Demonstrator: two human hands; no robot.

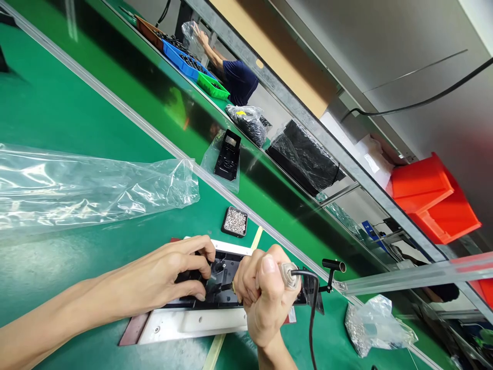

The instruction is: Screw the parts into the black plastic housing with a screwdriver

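A long black plastic housing (221,271) lies in a white fixture (200,321) on the green worktop. My left hand (169,275) curls over the left part of the housing, fingers bent and gripping it; the fingertips are partly hidden. Closed in a fist, my right hand (264,293) holds a corded electric screwdriver (288,275). Its thin shaft points left into the housing, close to my left fingers. What the tip touches cannot be made out. Just beyond the fixture stands a small black tray (235,222) full of tiny metal screws.
Clear plastic film (96,187) covers the worktop at left. Past a metal rail sits a black part (228,155) on a bag. A bag of small metal pieces (379,326) lies at right, near a black bracket (330,272). Red bins (427,192) hang above. Another person (239,79) works behind.
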